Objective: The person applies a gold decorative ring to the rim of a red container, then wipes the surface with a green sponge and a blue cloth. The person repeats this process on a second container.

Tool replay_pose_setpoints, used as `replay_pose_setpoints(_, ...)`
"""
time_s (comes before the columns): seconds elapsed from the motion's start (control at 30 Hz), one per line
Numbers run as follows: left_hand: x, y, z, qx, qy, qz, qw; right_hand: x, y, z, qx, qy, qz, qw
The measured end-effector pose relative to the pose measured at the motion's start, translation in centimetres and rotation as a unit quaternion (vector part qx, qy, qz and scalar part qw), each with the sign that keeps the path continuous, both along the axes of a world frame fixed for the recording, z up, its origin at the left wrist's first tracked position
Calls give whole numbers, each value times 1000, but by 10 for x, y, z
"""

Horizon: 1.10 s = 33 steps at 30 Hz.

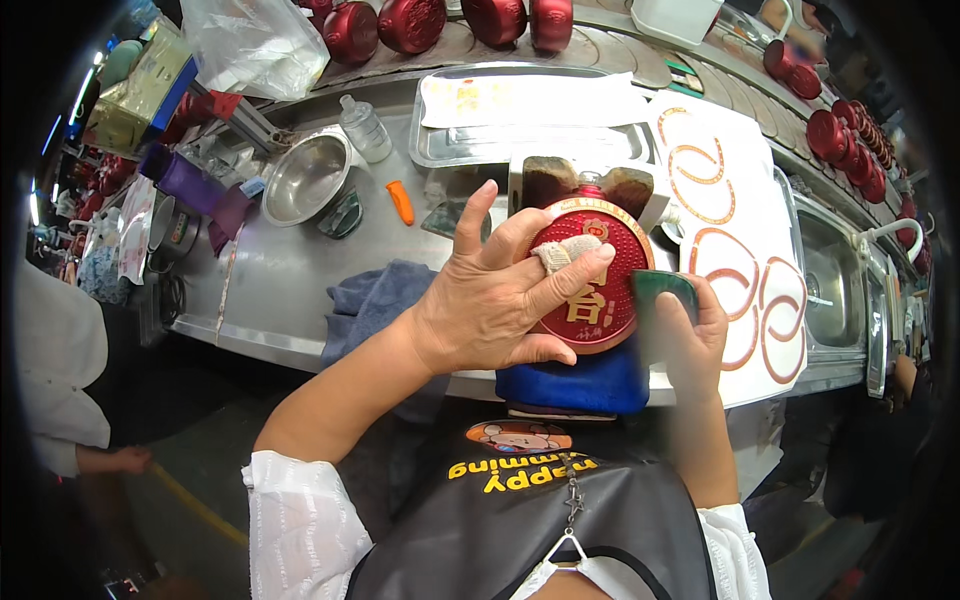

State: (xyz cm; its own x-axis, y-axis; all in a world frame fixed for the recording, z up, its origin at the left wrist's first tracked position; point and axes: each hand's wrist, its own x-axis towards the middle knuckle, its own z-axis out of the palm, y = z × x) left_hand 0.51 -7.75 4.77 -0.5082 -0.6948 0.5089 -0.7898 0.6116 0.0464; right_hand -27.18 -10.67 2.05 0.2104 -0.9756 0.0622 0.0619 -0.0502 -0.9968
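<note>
A red round flat bottle with gold lettering and a gold ring-shaped strip round its rim lies in front of me, its neck end clamped in a holder with brown pads. Across its face rests my left hand, fingers spread, a cloth wrap on one fingertip. Pinched in my right hand is a dark green flat scraper, close beside the bottle's right edge; the hand is slightly blurred. Under the bottle sits a blue pad.
White sheets with orange-gold ring strips lie at right, beside a sink. Left are a metal bowl, clear bottle, orange knife-like tool and grey-blue towel. Behind stand a metal tray and several red bottles.
</note>
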Motion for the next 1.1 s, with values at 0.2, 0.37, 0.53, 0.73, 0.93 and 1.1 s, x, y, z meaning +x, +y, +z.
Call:
replay_pose_setpoints(0.2, -1, 9, -1, -30, -15, 61, 998, 2, -5, -2, 3, -12, 10, 1000)
replay_pose_setpoints(0.37, 6, 17, -2, -36, -3, 50, 998, 0, -5, -5, -7, 13, 21, 1000)
replay_pose_setpoints(0.53, 3, 37, -11, -16, 15, 58, 998, 0, -6, -8, -17, -17, 18, 1000)
replay_pose_setpoints(0.73, -11, 63, -34, -50, 5, 49, 998, -5, 3, -13, -44, -35, -19, 998)
replay_pose_setpoints(0.93, -23, 65, -41, -93, -71, 37, 993, 2, 14, -25, 5, -81, -23, 996)
replay_pose_setpoints(1.1, -25, 53, -37, -96, -81, 2, 992, 4, 12, -26, 4, -84, -17, 996)
